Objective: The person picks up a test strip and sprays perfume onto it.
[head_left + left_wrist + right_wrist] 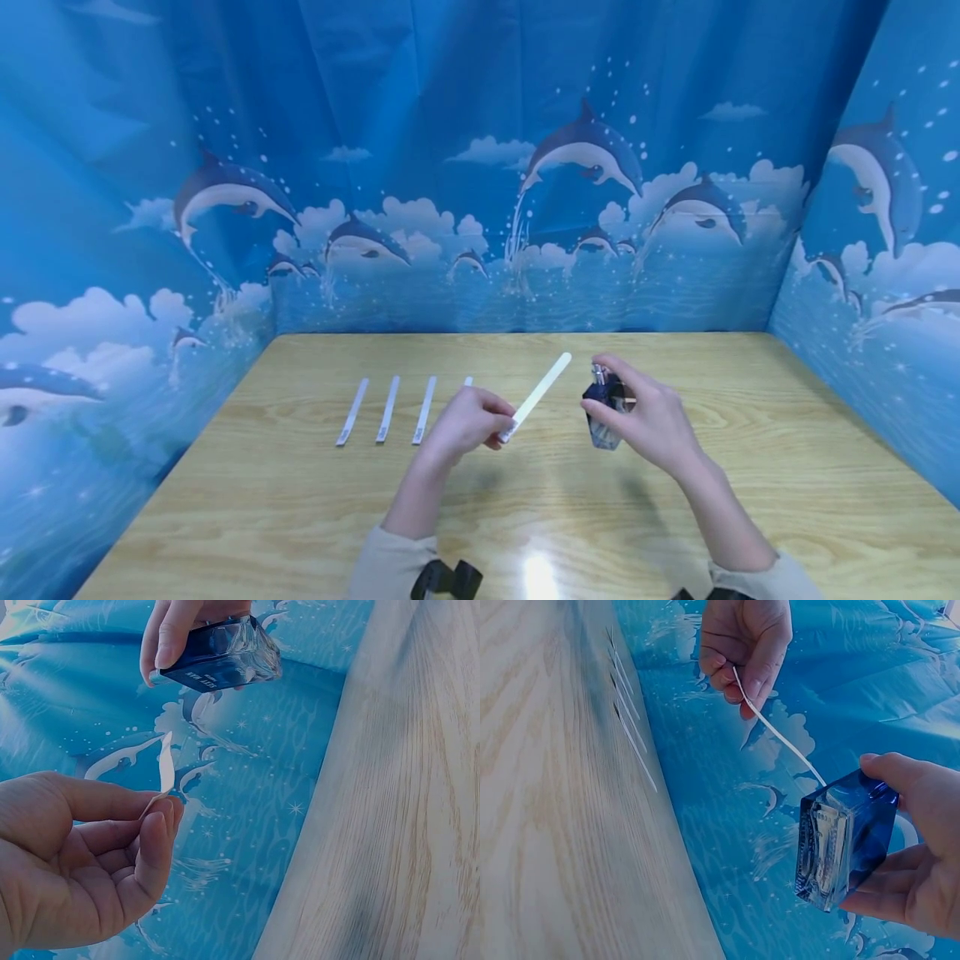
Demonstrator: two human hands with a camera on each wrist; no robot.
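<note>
My left hand (467,421) pinches a white paper scent strip (543,392) near its lower, printed end. The rounded far end slants up and to the right over the table. In my right hand (657,415) is a dark blue and clear glass perfume bottle (602,423), with the index finger at its spray top and the thumb against its side. A gap separates bottle and strip in the head view. The right wrist view shows the bottle's clear base (825,851); in the left wrist view the strip (166,765) appears bent.
Several more paper strips (387,410) lie in a row on the wooden table (285,492), left of my left hand, which partly covers the rightmost one (468,381). A blue curtain (450,292) printed with dolphins stands behind the table and along both sides.
</note>
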